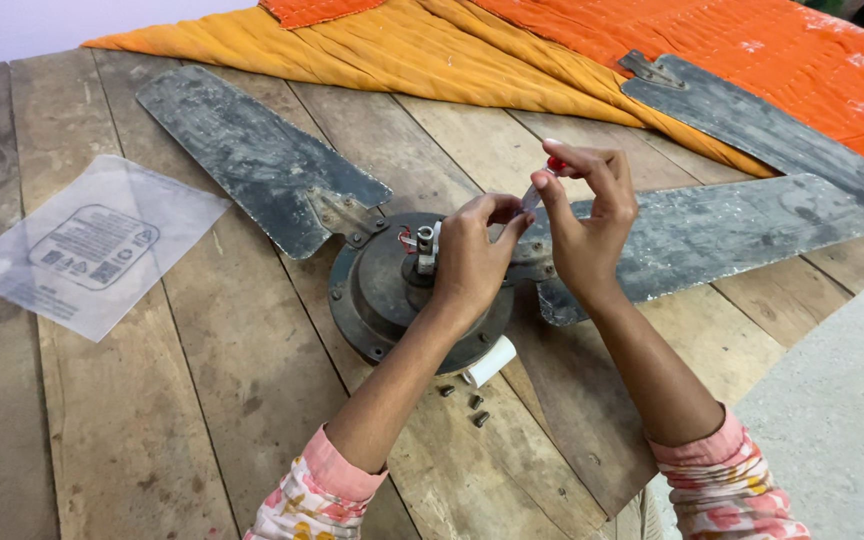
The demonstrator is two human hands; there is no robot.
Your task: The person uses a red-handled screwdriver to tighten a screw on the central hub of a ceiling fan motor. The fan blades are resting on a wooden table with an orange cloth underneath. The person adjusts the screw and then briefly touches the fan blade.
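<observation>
Where both hands (527, 235) meet, the grimy fan motor (392, 290) lies flat.

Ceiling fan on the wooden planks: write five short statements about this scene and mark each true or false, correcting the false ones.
1. The right hand holds a small red-handled tool above the fan motor. True.
2. The left hand rests on the clear plastic bag. False: it is over the motor hub; the bag lies apart, at the left.
3. Loose screws lie on the planks near the motor. True.
4. Every blade is attached to the motor. False: one blade lies apart, partly on the orange quilt.
5. A small white cylinder lies beside the motor. True.
</observation>
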